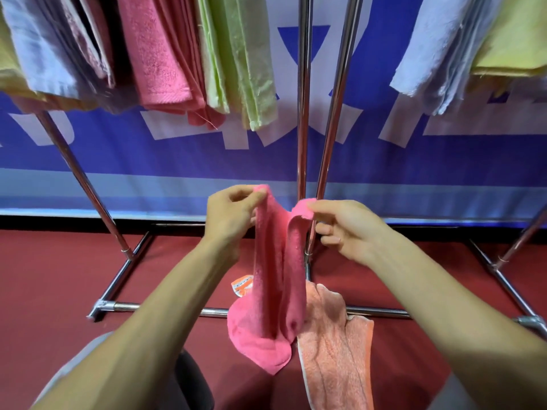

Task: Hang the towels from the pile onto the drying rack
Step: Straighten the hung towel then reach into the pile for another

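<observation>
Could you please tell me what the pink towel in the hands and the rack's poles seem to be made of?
The pink towel, pinched by the left hand and right hand, looks like cotton terry: matte, nubby looped pile and limp folds. The rack poles look like chromed or polished steel tube: bright mirror-like streaks run along them, though the exact metal is unclear.
</observation>
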